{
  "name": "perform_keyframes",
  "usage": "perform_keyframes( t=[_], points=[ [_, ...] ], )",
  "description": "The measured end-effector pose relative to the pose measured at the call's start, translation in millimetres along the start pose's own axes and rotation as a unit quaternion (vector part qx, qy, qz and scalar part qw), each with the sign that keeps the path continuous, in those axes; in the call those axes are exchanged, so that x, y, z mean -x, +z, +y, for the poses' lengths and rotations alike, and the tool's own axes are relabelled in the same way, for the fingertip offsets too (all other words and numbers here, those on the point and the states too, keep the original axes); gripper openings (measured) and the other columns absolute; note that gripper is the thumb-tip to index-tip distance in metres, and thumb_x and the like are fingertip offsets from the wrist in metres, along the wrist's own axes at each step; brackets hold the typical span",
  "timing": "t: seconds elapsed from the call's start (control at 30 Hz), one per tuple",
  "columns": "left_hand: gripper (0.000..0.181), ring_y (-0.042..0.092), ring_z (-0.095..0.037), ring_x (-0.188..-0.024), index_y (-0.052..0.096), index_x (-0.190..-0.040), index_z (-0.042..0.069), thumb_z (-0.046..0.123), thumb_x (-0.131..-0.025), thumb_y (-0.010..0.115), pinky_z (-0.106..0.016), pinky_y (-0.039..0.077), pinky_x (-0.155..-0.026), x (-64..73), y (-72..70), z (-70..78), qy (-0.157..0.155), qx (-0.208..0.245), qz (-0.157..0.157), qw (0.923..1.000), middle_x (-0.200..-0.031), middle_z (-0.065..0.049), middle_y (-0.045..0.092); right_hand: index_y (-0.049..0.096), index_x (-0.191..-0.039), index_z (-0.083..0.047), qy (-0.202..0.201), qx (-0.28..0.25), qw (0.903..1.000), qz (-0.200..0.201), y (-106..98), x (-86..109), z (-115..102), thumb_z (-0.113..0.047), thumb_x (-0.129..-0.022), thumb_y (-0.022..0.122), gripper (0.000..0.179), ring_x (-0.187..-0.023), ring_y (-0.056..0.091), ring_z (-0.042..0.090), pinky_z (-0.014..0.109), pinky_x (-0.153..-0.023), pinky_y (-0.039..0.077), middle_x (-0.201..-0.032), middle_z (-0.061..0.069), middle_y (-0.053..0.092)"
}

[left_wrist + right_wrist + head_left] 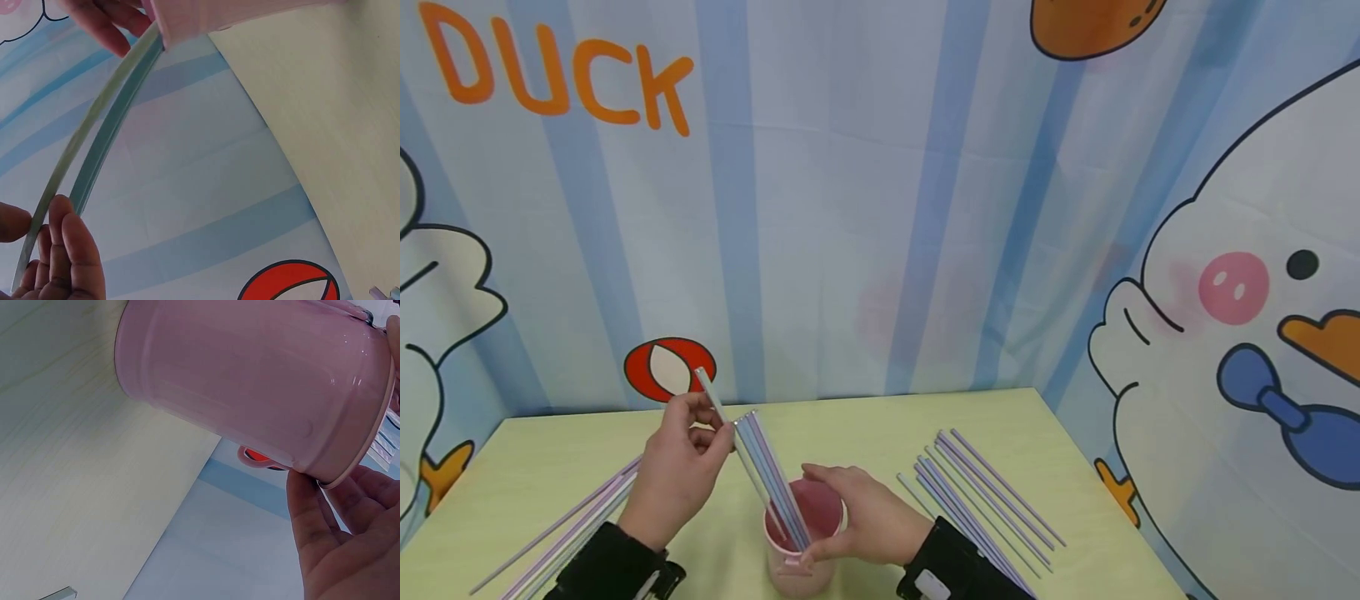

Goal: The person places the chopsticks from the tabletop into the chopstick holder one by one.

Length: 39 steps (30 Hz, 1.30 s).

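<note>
Straw (79, 137) pinched in our left hand (676, 471), pail (250, 381) gripped by our right hand (872, 515), we seemed mid-insertion, the next move likely calling for lowering and release.

Upright pink pail (801, 577), blue and purple straws (777, 483) leaning inside, pale straw (751, 469) slanting in alongside

straws (773, 479) in cup (800, 581) on table (865, 433), more straws (953, 502) either side, backdrop (827, 250) behind

Blue-striped backdrop (835, 208) behind yellow table (865, 433)
</note>
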<state>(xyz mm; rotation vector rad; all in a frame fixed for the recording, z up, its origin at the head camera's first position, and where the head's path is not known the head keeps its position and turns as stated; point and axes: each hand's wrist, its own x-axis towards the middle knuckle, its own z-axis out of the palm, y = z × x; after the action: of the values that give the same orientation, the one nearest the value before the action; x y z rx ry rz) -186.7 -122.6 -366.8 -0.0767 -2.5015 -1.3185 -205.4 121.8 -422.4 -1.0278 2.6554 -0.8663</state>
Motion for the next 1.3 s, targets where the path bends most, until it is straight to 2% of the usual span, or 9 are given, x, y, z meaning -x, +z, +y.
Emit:
perform_keyframes(
  t=[0.27, 0.6, 0.93, 1.3],
  points=[
    [0.043, 0.061, -0.025, -0.092, 0.035, -0.132, -0.001, 0.018, -0.099, 0.055, -0.039, 0.058, -0.076, 2.5, 10.3, -8.7, -0.025, -0.007, -0.025, 0.9994, -0.11, -0.015, 0.057, 0.04, -0.15, -0.017, -0.005, 0.004, 1.0, 0.0, 1, -0.1, 0, -0.063, -0.071, 0.072, 0.096, -0.118, 0.051, 0.014, 0.039, -0.096, 0.05, -0.137, -0.004, 0.056],
    [0.042, 0.059, -0.024, -0.092, 0.038, -0.129, 0.0, 0.02, -0.098, 0.058, -0.038, 0.059, -0.074, 7.5, 20.9, -16.5, -0.053, -0.04, -0.048, 0.9966, -0.107, -0.013, 0.058, 0.041, -0.149, -0.017, -0.01, 0.006, 0.9999, 0.001, 0, -0.2, 0, -0.062, -0.072, 0.072, 0.095, -0.117, 0.052, 0.014, 0.036, -0.094, 0.052, -0.136, -0.003, 0.057],
    [0.042, 0.059, -0.02, -0.086, 0.04, -0.126, 0.002, 0.021, -0.096, 0.062, -0.033, 0.059, -0.07, 12.0, 29.8, -22.8, -0.055, -0.065, -0.074, 0.9936, -0.102, -0.01, 0.059, 0.04, -0.15, -0.017, -0.004, 0.002, 1.0, 0.0, 0, 0.2, 0, -0.064, -0.071, 0.071, 0.097, -0.119, 0.051, 0.016, 0.04, -0.096, 0.051, -0.138, -0.003, 0.055],
    [0.036, 0.056, -0.019, -0.08, 0.047, -0.122, 0.003, 0.019, -0.094, 0.064, -0.032, 0.058, -0.072, 16.9, 36.8, -25.8, -0.06, -0.078, -0.1, 0.9901, -0.095, -0.008, 0.058, 0.041, -0.15, -0.017, -0.01, 0.004, 0.9999, 0.007, 1, -0.1, 0, -0.063, -0.07, 0.071, 0.097, -0.116, 0.051, 0.015, 0.039, -0.096, 0.051, -0.138, -0.002, 0.056]
  ],
)
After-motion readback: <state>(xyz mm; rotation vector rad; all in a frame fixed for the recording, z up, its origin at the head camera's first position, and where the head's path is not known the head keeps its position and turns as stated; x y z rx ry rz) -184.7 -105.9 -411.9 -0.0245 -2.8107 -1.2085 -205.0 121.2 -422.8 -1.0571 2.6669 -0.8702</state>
